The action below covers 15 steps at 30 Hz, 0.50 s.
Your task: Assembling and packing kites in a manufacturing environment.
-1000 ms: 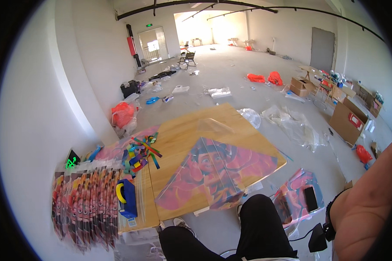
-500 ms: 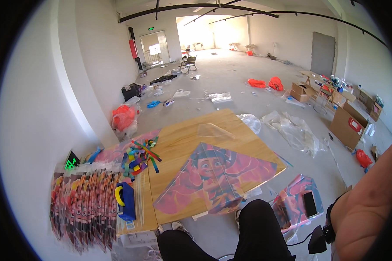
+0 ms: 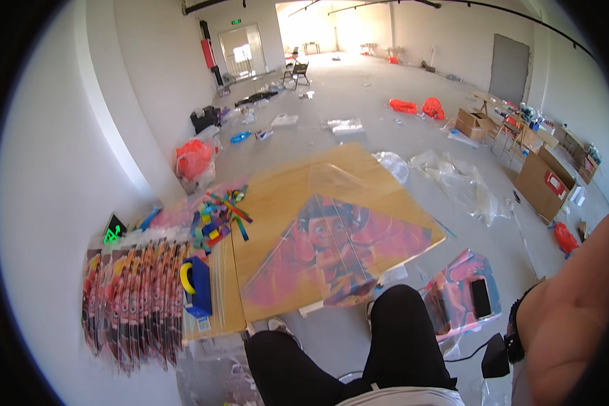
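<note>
we look down past our black-trousered legs (image 3: 386,345) at a low plywood board (image 3: 298,196) lying on the concrete floor. a pink kite (image 3: 335,250) printed with a cartoon figure lies flat on the near right part of the board, just beyond our knees, touched by nothing. our right forearm (image 3: 568,318) comes in at the right edge with a dark band at the wrist; the right hand itself is out of view, so we cannot tell its grip. our left hand is not in view either.

on the near left edge of the board stands a blue tape dispenser (image 3: 196,287) with a yellow roll. left of it, a row of packaged kites (image 3: 132,304) lies on the floor by the white wall. a heap of coloured strips (image 3: 220,216) sits at the far left of the board. to the right of our legs, another kite (image 3: 463,298) lies on the floor with a black phone (image 3: 481,298) on it. cardboard boxes (image 3: 545,179) stand far right, clear plastic wrap (image 3: 453,179) between them and the board.
</note>
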Tool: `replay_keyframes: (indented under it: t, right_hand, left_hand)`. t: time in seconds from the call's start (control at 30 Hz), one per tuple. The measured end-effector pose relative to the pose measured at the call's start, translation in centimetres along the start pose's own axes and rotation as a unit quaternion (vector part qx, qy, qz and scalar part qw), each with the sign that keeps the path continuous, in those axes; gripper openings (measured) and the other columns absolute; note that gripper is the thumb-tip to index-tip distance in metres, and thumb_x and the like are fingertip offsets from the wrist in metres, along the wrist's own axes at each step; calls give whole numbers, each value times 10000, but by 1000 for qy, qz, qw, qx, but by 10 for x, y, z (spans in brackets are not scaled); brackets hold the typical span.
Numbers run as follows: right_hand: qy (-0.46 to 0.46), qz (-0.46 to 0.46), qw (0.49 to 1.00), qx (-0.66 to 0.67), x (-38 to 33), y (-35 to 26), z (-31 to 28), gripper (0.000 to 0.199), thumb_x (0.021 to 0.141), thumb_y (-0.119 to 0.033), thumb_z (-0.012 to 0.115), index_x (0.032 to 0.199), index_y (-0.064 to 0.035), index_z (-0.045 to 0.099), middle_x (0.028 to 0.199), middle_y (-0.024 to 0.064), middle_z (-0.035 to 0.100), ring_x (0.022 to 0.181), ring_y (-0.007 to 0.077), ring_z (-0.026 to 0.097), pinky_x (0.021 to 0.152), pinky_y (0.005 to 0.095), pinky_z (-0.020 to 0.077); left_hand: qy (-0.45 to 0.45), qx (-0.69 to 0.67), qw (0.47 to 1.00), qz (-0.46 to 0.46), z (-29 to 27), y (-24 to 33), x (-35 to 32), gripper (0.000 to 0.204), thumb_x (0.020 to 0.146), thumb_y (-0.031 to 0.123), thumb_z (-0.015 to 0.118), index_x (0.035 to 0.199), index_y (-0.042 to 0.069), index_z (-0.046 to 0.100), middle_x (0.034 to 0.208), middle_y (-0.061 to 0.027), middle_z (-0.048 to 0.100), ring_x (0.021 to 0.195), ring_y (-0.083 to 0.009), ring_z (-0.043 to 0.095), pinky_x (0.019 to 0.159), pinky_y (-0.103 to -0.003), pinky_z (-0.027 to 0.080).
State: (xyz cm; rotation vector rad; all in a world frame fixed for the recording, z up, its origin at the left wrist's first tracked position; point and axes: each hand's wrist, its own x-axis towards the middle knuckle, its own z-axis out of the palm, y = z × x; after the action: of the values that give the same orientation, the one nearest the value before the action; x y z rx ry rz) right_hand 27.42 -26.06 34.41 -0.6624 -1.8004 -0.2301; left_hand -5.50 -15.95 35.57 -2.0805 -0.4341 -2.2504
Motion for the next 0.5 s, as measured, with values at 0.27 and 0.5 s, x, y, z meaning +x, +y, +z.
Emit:
replay_keyframes:
  t: [0.27, 0.5]
  right_hand:
    - [2, -1, 1000, 3, -1, -7, 0, 282, 871, -410, 736, 858, -154, 620, 924, -26, 622, 843, 119, 549, 825, 466, 380]
    - [1, -3, 1000, 1, -1, -17, -4, 271, 872, -394, 738, 828, -153, 623, 907, -34, 623, 825, 114, 552, 821, 466, 380]
  left_hand:
    - [-4, -21, 1000, 4, -4, 5, 3, 393, 964, 8, 589, 1348, 38, 509, 766, 12, 506, 659, -83, 461, 609, -241, 384]
    - [-7, -35, 999, 7, -8, 13, 6, 420, 959, -14, 596, 1367, 43, 509, 758, 23, 503, 645, -72, 454, 589, -231, 379]
